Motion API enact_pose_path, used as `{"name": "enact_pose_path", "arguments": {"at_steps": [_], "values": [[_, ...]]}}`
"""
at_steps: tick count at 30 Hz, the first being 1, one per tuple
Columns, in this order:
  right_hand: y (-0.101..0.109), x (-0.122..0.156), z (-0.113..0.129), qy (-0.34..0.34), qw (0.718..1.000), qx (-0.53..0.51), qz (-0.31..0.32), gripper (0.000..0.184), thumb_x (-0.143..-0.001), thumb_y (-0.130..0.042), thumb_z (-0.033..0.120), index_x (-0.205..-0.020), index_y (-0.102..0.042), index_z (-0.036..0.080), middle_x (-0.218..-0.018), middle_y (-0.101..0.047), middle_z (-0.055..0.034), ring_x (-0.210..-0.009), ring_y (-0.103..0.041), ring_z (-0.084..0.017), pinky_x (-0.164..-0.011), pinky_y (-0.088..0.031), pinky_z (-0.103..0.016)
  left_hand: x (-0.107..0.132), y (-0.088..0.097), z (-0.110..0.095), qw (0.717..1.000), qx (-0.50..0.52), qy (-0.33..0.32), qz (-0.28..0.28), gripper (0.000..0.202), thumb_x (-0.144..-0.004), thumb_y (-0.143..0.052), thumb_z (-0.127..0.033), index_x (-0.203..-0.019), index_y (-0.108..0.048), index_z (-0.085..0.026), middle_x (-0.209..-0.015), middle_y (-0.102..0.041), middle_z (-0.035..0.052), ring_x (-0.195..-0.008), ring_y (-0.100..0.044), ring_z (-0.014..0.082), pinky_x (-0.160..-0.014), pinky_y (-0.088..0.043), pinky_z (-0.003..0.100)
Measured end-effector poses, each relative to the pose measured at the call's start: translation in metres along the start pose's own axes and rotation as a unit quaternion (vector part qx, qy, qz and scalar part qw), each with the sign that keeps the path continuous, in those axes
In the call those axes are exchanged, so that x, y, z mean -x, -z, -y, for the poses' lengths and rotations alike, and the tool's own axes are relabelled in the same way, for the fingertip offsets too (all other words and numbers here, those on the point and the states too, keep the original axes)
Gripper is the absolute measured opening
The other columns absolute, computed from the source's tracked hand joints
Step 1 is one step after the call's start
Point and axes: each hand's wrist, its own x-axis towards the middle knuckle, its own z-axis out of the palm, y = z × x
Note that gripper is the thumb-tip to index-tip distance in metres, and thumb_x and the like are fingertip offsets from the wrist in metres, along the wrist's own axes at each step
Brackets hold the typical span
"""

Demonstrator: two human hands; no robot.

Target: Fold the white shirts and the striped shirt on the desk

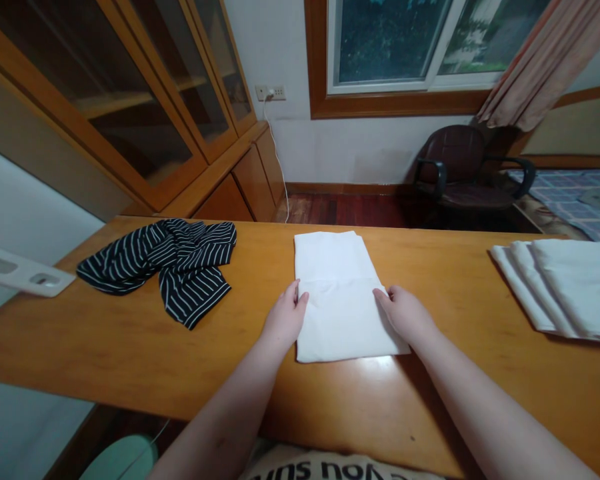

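The folded white cloth point(340, 313) lies mid-table, close to the near edge of the table point(430, 400). The left hand point(285, 319) and right hand point(405, 313) pinch its side edges, fingers narrow. Bare wood lies open on both sides, out to the striped garment point(170, 267) and a white stack point(565, 287) that the frame cuts off.

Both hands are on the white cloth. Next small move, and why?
Probably pinch both side edges and fold the near half over the far half: the left hand and right hand sit at opposite sides of the white cloth, level with its crosswise edge, and the far part lies flat.
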Motion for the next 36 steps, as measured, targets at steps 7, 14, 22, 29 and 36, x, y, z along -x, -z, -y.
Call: {"name": "enact_pose_path", "arguments": {"at_steps": [7, 14, 22, 29, 36], "values": [[-0.011, -0.004, 0.011, 0.010, 0.996, 0.071, -0.059, 0.044, -0.093, -0.029, 0.049, -0.093, -0.062, 0.018, -0.083, -0.068, -0.0118, -0.078, -0.064, -0.026, -0.060, -0.037, -0.030, -0.008, -0.006, -0.001, 0.996, -0.084, 0.014, -0.040, 0.024, -0.091, -0.042, -0.036, -0.105, -0.052, -0.020, -0.086, -0.067, 0.0060, -0.077, -0.062, 0.0216, -0.060, -0.039, 0.028], [-0.018, -0.005, 0.006, 0.017, 0.991, 0.102, -0.083, 0.044, -0.095, -0.025, 0.040, -0.086, -0.062, 0.018, -0.077, -0.067, -0.0113, -0.072, -0.063, -0.024, -0.058, -0.038, -0.030, -0.012, -0.006, 0.000, 0.995, -0.089, 0.017, -0.039, 0.021, -0.090, -0.046, -0.030, -0.107, -0.049, -0.018, -0.085, -0.066, 0.0063, -0.071, -0.063, 0.0189, -0.060, -0.041, 0.027], [-0.021, 0.002, 0.006, 0.192, 0.938, 0.100, -0.272, 0.032, -0.088, -0.045, 0.031, -0.105, -0.061, 0.010, -0.115, -0.061, -0.0188, -0.106, -0.055, -0.030, -0.088, -0.041, -0.040, 0.010, -0.004, -0.027, 0.956, -0.200, -0.133, -0.171, 0.043, -0.083, -0.056, -0.023, -0.125, -0.049, -0.016, -0.132, -0.048, 0.0157, -0.123, -0.044, 0.0287, -0.101, -0.036, 0.044], [-0.038, 0.016, 0.016, 0.424, 0.891, 0.127, -0.096, 0.052, -0.094, -0.037, 0.036, -0.142, -0.036, 0.016, -0.145, -0.041, -0.0093, -0.136, -0.031, -0.022, -0.111, -0.022, -0.044, 0.017, -0.045, -0.044, 0.932, -0.254, -0.259, 0.010, 0.047, -0.093, -0.036, -0.032, -0.136, -0.042, -0.015, -0.141, -0.046, 0.0088, -0.134, -0.034, 0.0206, -0.114, -0.020, 0.043], [-0.037, 0.011, 0.011, 0.331, 0.934, 0.129, -0.045, 0.053, -0.095, -0.032, 0.041, -0.144, -0.035, 0.021, -0.149, -0.033, -0.0062, -0.137, -0.028, -0.024, -0.111, -0.022, -0.046, 0.008, -0.045, -0.027, 0.935, -0.239, -0.263, 0.013, 0.049, -0.094, -0.032, -0.034, -0.141, -0.037, -0.021, -0.147, -0.037, 0.0049, -0.139, -0.024, 0.0230, -0.113, -0.016, 0.047]]}}
